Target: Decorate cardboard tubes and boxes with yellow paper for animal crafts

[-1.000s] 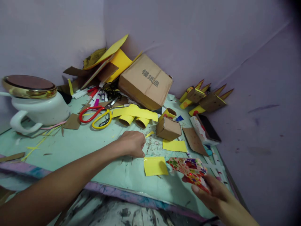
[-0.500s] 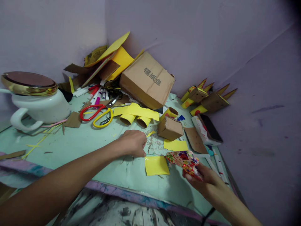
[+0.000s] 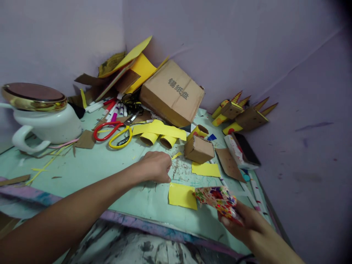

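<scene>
My right hand (image 3: 242,222) grips a flower-patterned glue gun (image 3: 217,198), its nozzle at the right edge of a small yellow paper rectangle (image 3: 181,196). A cord shows below that hand. My left hand (image 3: 156,167) is a closed fist on the table, just above and left of this paper; whatever its fingers hold, if anything, is hidden. Beyond the glue gun lie another yellow paper piece (image 3: 206,169) and a small cardboard box (image 3: 199,149). Two paper tubes (image 3: 167,142) lie past my left hand under a yellow paper strip (image 3: 159,130).
Scissors (image 3: 118,135) with red and yellow handles lie left of the tubes. A large carton (image 3: 173,93) leans at the back beside markers (image 3: 112,110). A white mug (image 3: 46,124) stands far left. Cardboard figures with spikes (image 3: 244,115) stand by the right wall.
My right hand and the glue gun have moved a little down and to the right. The yellow rectangle has turned slightly, its right side lower. My left hand has stayed put.
</scene>
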The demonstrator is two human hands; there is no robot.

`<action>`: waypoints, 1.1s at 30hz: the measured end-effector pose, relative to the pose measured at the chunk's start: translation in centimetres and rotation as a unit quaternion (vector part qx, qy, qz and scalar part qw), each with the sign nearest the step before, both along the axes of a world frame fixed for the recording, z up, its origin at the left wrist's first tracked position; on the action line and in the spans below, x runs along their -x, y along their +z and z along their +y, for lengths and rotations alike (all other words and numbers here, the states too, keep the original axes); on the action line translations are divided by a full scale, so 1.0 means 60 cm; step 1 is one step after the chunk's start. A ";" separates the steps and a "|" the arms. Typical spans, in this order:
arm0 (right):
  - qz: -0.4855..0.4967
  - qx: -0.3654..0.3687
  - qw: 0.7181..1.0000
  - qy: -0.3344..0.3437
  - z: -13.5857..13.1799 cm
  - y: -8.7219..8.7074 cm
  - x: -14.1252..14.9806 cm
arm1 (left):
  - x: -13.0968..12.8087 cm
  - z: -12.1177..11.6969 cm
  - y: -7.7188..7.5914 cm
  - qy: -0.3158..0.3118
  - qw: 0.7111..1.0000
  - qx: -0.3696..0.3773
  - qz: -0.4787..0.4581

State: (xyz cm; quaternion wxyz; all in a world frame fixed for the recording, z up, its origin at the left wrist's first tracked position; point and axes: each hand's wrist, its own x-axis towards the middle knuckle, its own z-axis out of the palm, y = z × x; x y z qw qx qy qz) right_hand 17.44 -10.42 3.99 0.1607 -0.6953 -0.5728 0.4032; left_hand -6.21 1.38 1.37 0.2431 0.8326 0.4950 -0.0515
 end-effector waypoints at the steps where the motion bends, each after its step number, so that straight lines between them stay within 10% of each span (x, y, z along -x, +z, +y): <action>1: 0.000 0.005 1.000 0.000 -0.003 0.001 0.000 | 0.000 0.000 0.000 0.000 1.000 0.000 0.001; 33: -0.065 -0.004 0.994 0.090 0.026 0.017 0.023 | 0.000 -0.001 0.002 -0.001 1.000 0.000 0.002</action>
